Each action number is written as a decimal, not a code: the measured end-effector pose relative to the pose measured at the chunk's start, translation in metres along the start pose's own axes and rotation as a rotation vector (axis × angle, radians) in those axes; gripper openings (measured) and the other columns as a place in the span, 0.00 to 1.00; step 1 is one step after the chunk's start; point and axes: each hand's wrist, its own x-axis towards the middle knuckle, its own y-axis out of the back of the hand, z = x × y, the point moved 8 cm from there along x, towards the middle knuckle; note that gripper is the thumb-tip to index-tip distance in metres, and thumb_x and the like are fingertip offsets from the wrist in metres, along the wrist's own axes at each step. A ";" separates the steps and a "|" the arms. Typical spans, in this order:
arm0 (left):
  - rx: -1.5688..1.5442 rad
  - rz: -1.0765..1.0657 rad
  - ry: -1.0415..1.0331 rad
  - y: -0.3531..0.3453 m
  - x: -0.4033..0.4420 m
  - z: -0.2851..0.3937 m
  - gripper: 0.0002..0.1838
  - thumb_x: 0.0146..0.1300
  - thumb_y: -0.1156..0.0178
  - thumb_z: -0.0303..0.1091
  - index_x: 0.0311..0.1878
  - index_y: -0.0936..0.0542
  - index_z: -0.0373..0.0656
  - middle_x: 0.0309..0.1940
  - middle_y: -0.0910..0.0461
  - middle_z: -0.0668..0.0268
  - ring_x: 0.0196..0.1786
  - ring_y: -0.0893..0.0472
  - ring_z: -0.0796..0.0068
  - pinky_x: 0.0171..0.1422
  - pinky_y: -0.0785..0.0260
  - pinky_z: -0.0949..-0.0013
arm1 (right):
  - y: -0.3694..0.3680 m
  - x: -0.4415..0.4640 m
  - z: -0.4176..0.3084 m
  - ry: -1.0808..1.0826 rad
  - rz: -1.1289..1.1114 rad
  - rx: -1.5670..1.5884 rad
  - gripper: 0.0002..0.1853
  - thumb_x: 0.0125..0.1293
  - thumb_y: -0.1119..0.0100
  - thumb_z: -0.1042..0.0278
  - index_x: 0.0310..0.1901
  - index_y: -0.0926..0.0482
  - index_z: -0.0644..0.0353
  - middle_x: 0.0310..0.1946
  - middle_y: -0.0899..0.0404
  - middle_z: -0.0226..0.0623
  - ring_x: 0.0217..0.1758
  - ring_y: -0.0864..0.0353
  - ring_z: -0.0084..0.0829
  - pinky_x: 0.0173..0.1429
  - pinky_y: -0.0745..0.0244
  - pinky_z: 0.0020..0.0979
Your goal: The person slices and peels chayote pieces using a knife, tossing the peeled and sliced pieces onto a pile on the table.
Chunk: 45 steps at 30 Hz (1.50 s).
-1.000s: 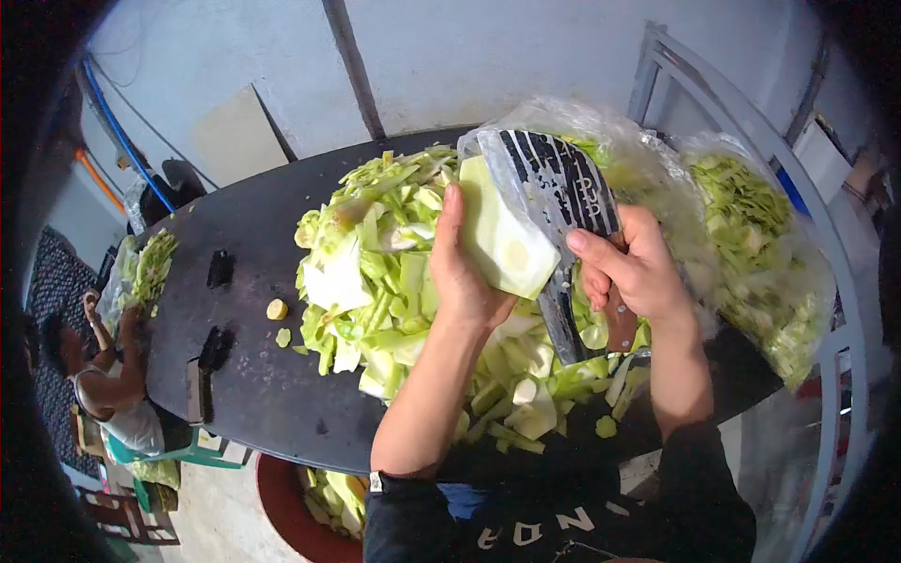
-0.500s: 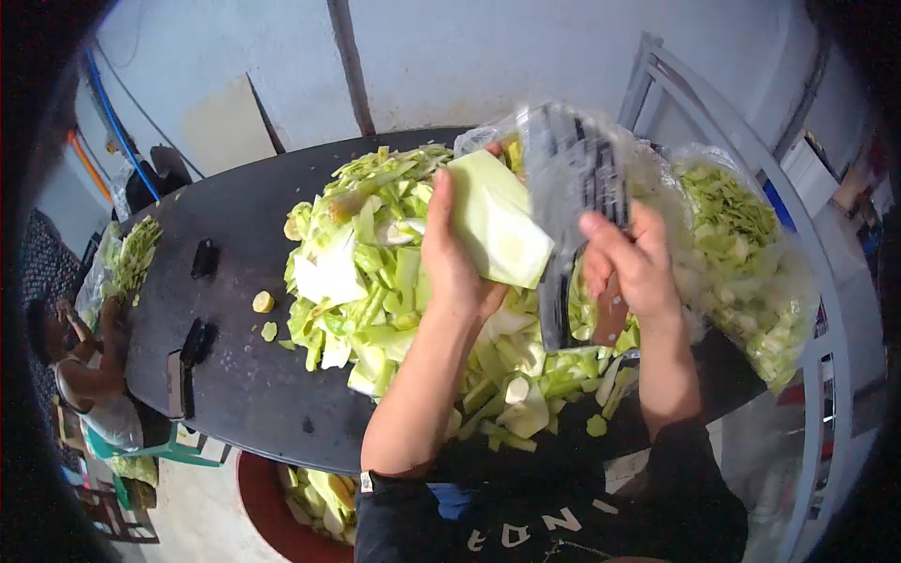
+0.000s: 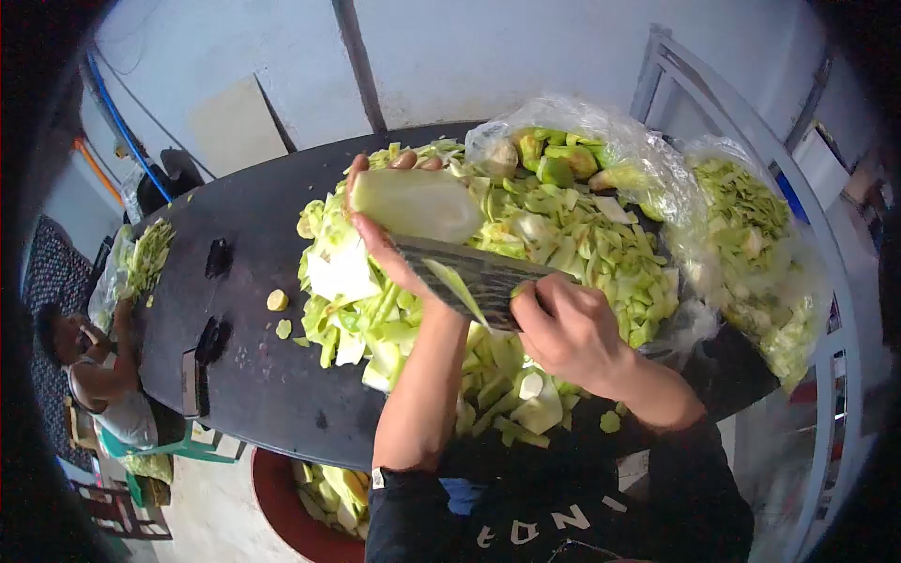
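My left hand [image 3: 377, 246] cups a large, pale green peeled vegetable chunk [image 3: 418, 205] over the heap, with its fingertips showing along the far edge. My right hand [image 3: 574, 333] grips a broad dark-bladed cleaver [image 3: 493, 267], its handle hidden in my fist. The blade lies close along the near side of the chunk; whether it touches cannot be made out. A thin green slice [image 3: 453, 289] clings to the blade face. Underneath spreads a pile of green vegetable peelings and slices [image 3: 591, 249].
The dark table [image 3: 249, 371] bears a small cut round [image 3: 277, 300] and black objects at left. Clear plastic bags [image 3: 671, 183] of vegetables stand at right beside a metal rail [image 3: 732, 108]. A red tub [image 3: 282, 511] sits below. Another person [image 3: 108, 375] sits far left.
My left hand has swung the chunk leftward and turned it. The cleaver, raised and blurred before, has come down and left against the chunk's near side. A slice now shows on its blade.
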 end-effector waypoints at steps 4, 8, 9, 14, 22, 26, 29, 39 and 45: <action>-0.003 -0.053 -0.058 0.000 0.005 0.005 0.30 0.73 0.61 0.59 0.67 0.37 0.47 0.48 0.27 0.58 0.51 0.26 0.61 0.56 0.29 0.58 | -0.004 -0.003 -0.001 0.027 -0.016 -0.030 0.10 0.52 0.42 0.74 0.36 0.27 0.65 0.23 0.31 0.36 0.24 0.25 0.30 0.24 0.27 0.31; -0.017 -0.038 -0.063 -0.005 -0.003 0.001 0.30 0.74 0.62 0.60 0.66 0.36 0.46 0.48 0.28 0.61 0.53 0.29 0.66 0.56 0.29 0.60 | -0.009 -0.003 0.002 -0.004 -0.007 -0.061 0.10 0.53 0.43 0.73 0.37 0.27 0.65 0.24 0.31 0.37 0.23 0.25 0.31 0.24 0.27 0.31; -0.019 -0.038 -0.059 -0.007 -0.007 -0.002 0.30 0.74 0.62 0.60 0.66 0.36 0.46 0.48 0.28 0.61 0.53 0.29 0.66 0.56 0.29 0.60 | -0.010 -0.004 0.005 -0.027 0.001 -0.069 0.10 0.53 0.43 0.73 0.37 0.27 0.65 0.24 0.31 0.38 0.23 0.25 0.31 0.24 0.27 0.31; -0.009 -0.070 0.092 -0.011 -0.015 -0.022 0.30 0.72 0.61 0.63 0.64 0.35 0.49 0.48 0.29 0.66 0.54 0.30 0.68 0.54 0.28 0.59 | -0.017 -0.006 0.017 -0.073 -0.003 -0.046 0.10 0.55 0.44 0.72 0.39 0.27 0.64 0.24 0.30 0.38 0.24 0.23 0.33 0.24 0.27 0.31; -0.067 -0.098 0.119 -0.014 -0.025 -0.041 0.33 0.71 0.58 0.64 0.61 0.35 0.41 0.48 0.30 0.63 0.53 0.30 0.67 0.65 0.39 0.60 | -0.017 -0.007 0.021 -0.109 0.037 -0.060 0.10 0.55 0.44 0.71 0.39 0.28 0.64 0.25 0.30 0.41 0.24 0.23 0.35 0.23 0.27 0.32; -0.016 -0.109 0.151 -0.015 -0.034 -0.045 0.32 0.71 0.58 0.64 0.63 0.35 0.45 0.48 0.30 0.64 0.55 0.30 0.65 0.56 0.28 0.61 | -0.014 -0.008 0.021 -0.146 0.034 0.000 0.11 0.55 0.45 0.72 0.40 0.29 0.66 0.26 0.29 0.43 0.24 0.22 0.38 0.23 0.26 0.34; -0.039 -0.113 0.180 -0.015 -0.033 -0.048 0.32 0.71 0.59 0.63 0.63 0.35 0.45 0.49 0.30 0.63 0.55 0.29 0.64 0.54 0.26 0.61 | -0.010 -0.007 0.021 -0.183 0.007 0.035 0.12 0.55 0.45 0.73 0.41 0.30 0.67 0.26 0.29 0.44 0.24 0.22 0.40 0.25 0.24 0.37; 0.149 -0.164 0.197 -0.020 -0.025 -0.043 0.31 0.73 0.61 0.61 0.62 0.33 0.42 0.50 0.27 0.61 0.53 0.24 0.63 0.49 0.23 0.61 | -0.013 -0.007 0.026 -0.231 0.033 0.120 0.15 0.53 0.43 0.76 0.43 0.30 0.68 0.28 0.29 0.47 0.24 0.22 0.44 0.26 0.24 0.39; 0.278 -0.099 0.208 -0.017 -0.026 -0.041 0.32 0.74 0.64 0.60 0.61 0.32 0.40 0.47 0.24 0.59 0.48 0.21 0.64 0.45 0.22 0.62 | -0.013 -0.005 0.034 -0.295 0.056 0.204 0.13 0.54 0.42 0.77 0.42 0.29 0.65 0.26 0.25 0.45 0.25 0.20 0.45 0.26 0.24 0.41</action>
